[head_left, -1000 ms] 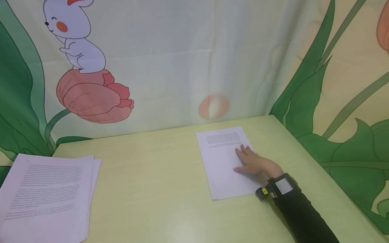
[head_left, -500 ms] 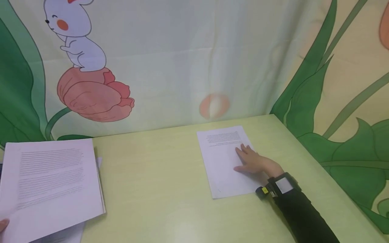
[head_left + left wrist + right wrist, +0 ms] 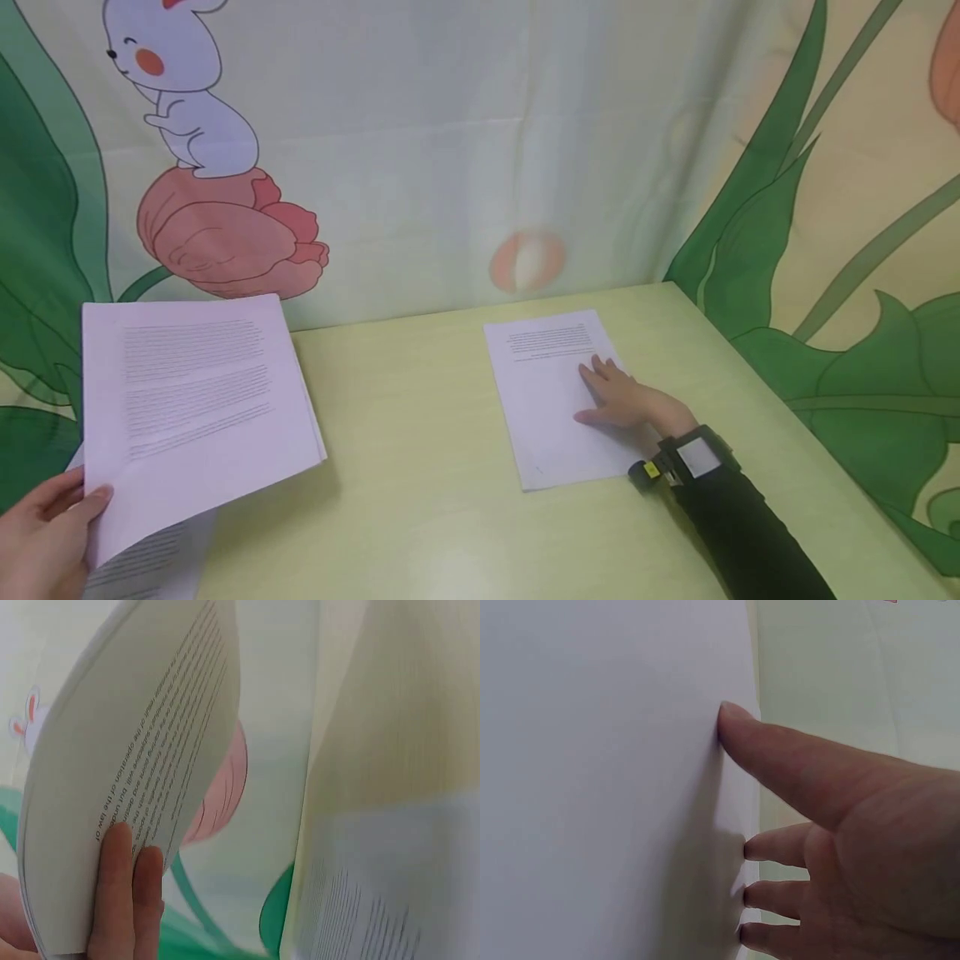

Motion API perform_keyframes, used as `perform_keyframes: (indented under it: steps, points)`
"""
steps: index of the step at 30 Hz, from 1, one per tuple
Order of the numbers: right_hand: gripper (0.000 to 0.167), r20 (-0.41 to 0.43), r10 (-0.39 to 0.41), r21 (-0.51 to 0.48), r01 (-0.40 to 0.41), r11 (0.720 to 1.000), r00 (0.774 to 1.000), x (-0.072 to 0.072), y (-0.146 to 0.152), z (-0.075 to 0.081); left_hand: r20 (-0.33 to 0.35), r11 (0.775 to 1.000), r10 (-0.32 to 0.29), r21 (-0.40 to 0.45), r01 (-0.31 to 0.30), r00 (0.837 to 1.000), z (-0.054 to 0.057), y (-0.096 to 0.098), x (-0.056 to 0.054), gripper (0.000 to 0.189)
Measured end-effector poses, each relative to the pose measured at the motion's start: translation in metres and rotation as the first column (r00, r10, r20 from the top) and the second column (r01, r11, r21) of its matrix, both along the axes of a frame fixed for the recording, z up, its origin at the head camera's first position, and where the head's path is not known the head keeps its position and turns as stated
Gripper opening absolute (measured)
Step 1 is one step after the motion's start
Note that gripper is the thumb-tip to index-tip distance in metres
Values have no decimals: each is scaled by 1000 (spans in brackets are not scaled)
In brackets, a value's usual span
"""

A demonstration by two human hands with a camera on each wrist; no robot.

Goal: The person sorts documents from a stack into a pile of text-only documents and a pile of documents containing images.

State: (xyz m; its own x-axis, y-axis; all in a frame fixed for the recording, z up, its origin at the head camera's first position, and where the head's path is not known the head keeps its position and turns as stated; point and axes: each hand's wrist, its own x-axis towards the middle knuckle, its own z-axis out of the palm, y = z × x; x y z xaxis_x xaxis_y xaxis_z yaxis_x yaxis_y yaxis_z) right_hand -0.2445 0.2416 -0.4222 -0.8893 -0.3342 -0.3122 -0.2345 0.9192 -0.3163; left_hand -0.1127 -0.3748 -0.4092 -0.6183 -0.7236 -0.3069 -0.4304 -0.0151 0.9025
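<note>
In the head view my left hand (image 3: 48, 533) pinches a few printed sheets (image 3: 191, 400) by their lower left edge, thumb on the front. The sheets are raised and tilted above the table. In the left wrist view, fingers (image 3: 116, 892) press the back of the held sheets (image 3: 142, 735), which bow and show print there too. My right hand (image 3: 618, 398) rests with spread fingers on a printed sheet (image 3: 540, 417) lying at the right of the table. In the right wrist view, the thumb and fingertips of the right hand (image 3: 862, 847) touch the white paper (image 3: 600, 772).
Below the held sheets, another printed paper (image 3: 150, 562) lies on the pale table (image 3: 405, 417). Behind the table hangs a curtain (image 3: 420, 167) with a rabbit, flowers and leaves on it. A dark wrist device (image 3: 697, 457) sits on the right wrist.
The left hand has come into view, lifting the sheets from the left pile and carrying them up and to the right. The right hand and its sheet have stayed in place.
</note>
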Motion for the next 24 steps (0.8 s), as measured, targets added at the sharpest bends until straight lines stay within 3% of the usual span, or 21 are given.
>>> perform_keyframes:
  steps: [1, 2, 7, 10, 14, 18, 24]
  points:
    - [86, 0, 2, 2, -2, 1000, 1000, 0, 0, 0, 57, 1000, -20, -18, 21, 998, 8, 13, -2, 56]
    - [86, -2, 5, 5, -5, 1000, 1000, 0, 0, 0, 62, 999, -36, -11, 37, 997, 13, 22, -4, 56]
    - [86, -3, -2, 7, 2, 1000, 1000, 0, -1, 2, 11, 995, -98, 19, 98, 995, 20, 55, -16, 55]
    - [86, 0, -8, 13, 8, 1000, 1000, 1, -2, 2, -26, 991, -133, 13, 133, 991, 18, 73, -23, 54]
    - [86, 6, -14, 13, 14, 1000, 1000, 3, -4, 4, -90, 984, -181, -23, 179, 979, 6, 97, -31, 49]
    - [84, 10, -23, -22, 24, 999, 1000, 5, -10, 8, -111, 969, -244, -58, 239, 963, -3, 126, -37, 45]
    - [81, -139, -60, -166, 36, 985, 988, 9, -37, 11, -89, 933, -352, -110, 342, 932, -4, 166, -39, 43]
